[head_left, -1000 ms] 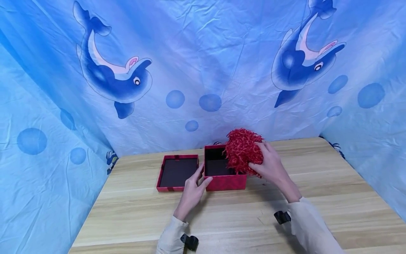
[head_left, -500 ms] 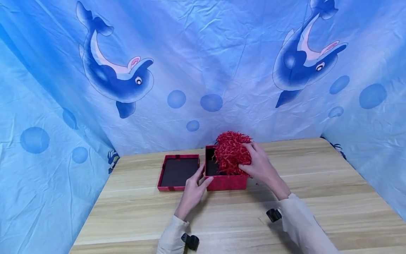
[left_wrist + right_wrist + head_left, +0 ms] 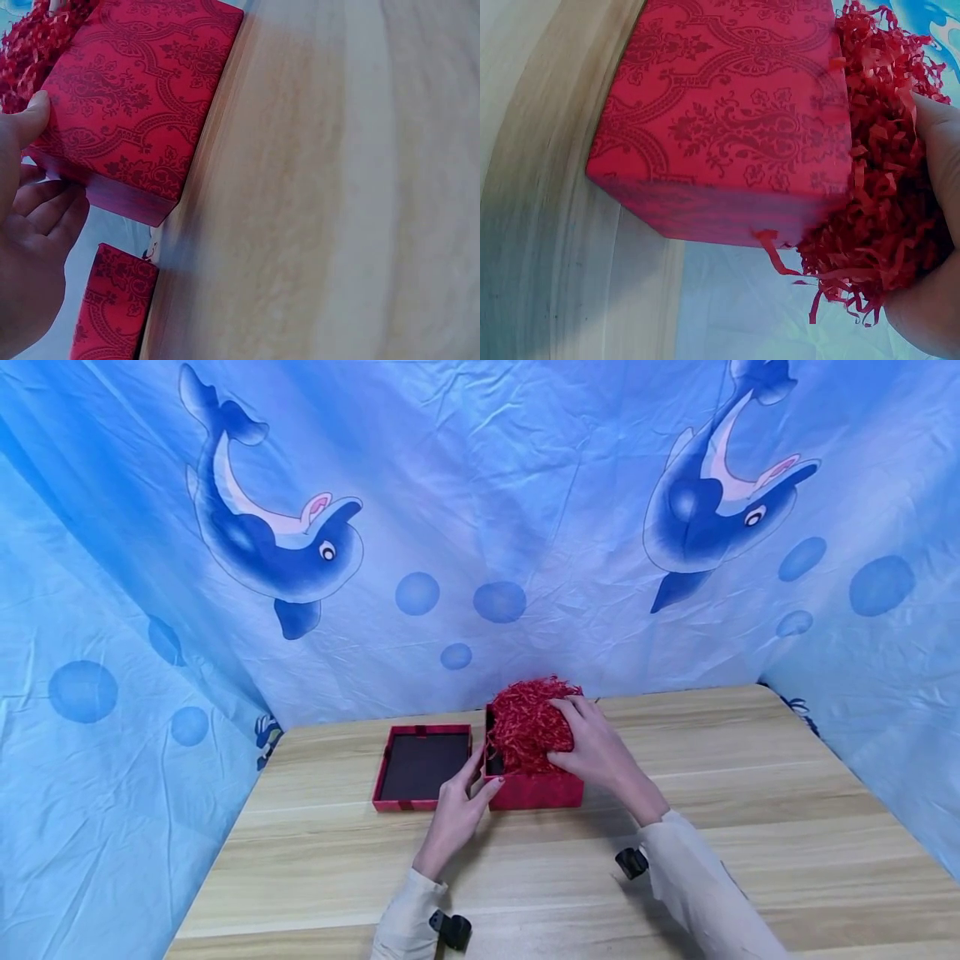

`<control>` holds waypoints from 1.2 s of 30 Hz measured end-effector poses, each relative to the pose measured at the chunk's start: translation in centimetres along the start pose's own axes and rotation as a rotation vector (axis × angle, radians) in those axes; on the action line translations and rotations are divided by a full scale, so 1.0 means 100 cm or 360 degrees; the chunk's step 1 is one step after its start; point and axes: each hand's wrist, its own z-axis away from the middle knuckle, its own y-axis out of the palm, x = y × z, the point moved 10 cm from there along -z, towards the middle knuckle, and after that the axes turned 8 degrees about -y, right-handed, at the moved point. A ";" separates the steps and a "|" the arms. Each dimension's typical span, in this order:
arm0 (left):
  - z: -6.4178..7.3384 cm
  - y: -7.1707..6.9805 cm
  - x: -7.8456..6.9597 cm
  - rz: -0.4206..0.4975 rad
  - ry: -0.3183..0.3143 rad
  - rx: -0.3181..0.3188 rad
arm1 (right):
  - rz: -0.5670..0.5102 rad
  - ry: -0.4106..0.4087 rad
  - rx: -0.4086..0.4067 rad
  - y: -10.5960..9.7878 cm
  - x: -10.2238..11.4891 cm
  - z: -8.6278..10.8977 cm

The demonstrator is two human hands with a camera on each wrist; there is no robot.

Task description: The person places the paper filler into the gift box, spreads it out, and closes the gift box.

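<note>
A red box (image 3: 536,792) with a dark damask pattern stands open at the back of the table. My right hand (image 3: 600,756) grips a big fluffy bundle of red shredded paper (image 3: 525,727) at the box's mouth. The bundle covers most of the opening, with a strip of black interior showing at the left. Strands hang over the rim in the right wrist view. My left hand (image 3: 455,810) holds the box's front left corner, thumb on the front face near the rim and fingers along the left side (image 3: 56,206).
Left of the box lies its shallow red lid (image 3: 408,807), black inside facing up. The wooden table (image 3: 525,885) ends at a blue curtain (image 3: 457,510) printed with dolphins. Each sleeve carries a small black wrist camera (image 3: 453,931).
My right hand has moved left with the shredded paper, from the box's right side to over its opening. My left hand has stayed at the box corner.
</note>
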 end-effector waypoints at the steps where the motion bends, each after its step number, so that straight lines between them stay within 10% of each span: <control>1: 0.000 0.000 0.000 0.0011 0.0006 0.0000 | -0.0006 0.0003 0.0003 0.001 0.000 -0.001; 24: -0.001 -0.002 -0.001 -0.0015 0.0025 -0.0046 | -0.0027 -0.0295 -0.0259 -0.002 0.029 0.004; 36: 0.001 -0.001 -0.001 -0.0067 0.0033 -0.0045 | 0.0008 -0.0158 -0.0060 0.021 0.026 0.004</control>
